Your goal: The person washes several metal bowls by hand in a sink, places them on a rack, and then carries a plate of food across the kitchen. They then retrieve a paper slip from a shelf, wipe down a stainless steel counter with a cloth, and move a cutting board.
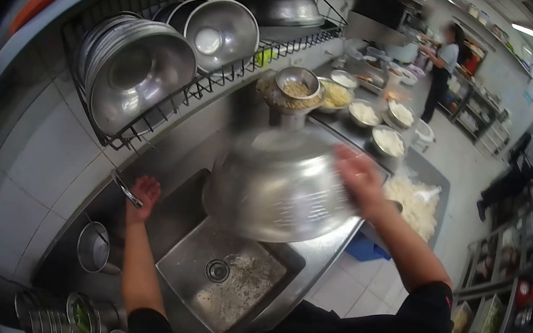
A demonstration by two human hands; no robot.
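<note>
A large steel colander, with rows of slots in its side, is over the sink and blurred by motion. My right hand is at its right side, gripping it, with some fingertips hidden against the metal. Its base faces up and away from me. Below it shows the sink basin, with a round drain and pale grains scattered on the bottom. My left hand is raised beside the chrome faucet, fingers extended and holding nothing.
Steel bowls lean in a black wire rack above the sink. A small pot and stacked metal containers stand at left. Bowls of food line the counter, near a grey tub. Two people are farther back.
</note>
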